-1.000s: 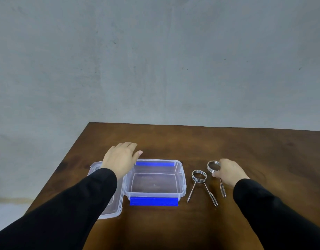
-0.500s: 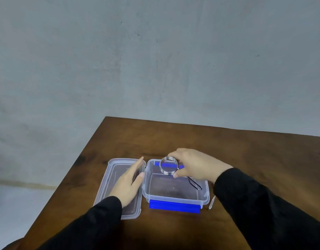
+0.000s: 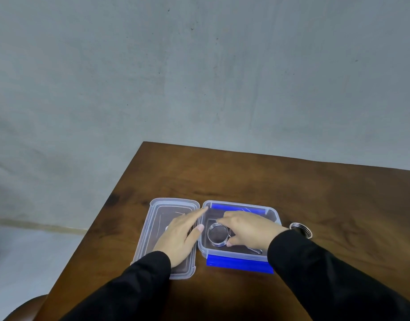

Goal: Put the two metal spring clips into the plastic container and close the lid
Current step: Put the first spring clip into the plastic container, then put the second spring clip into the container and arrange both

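Lowered since half a second ago, one clip [image 3: 219, 235] now lies inside the container [image 3: 275, 216], pinched by the right hand [image 3: 245, 229]. Second clip [image 3: 301, 228] sits beside its right wall. Left hand [image 3: 179, 237] rests flat and open on the lid [image 3: 157, 218], near the table's [image 3: 245, 177] left edge.

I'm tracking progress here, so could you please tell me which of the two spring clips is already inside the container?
The clip under the right hand is inside the container; the other clip lies on the table to its right.

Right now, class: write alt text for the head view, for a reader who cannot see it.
A right hand sets a spring clip into an open container; the left hand rests on its lid. A second clip lies on the table.
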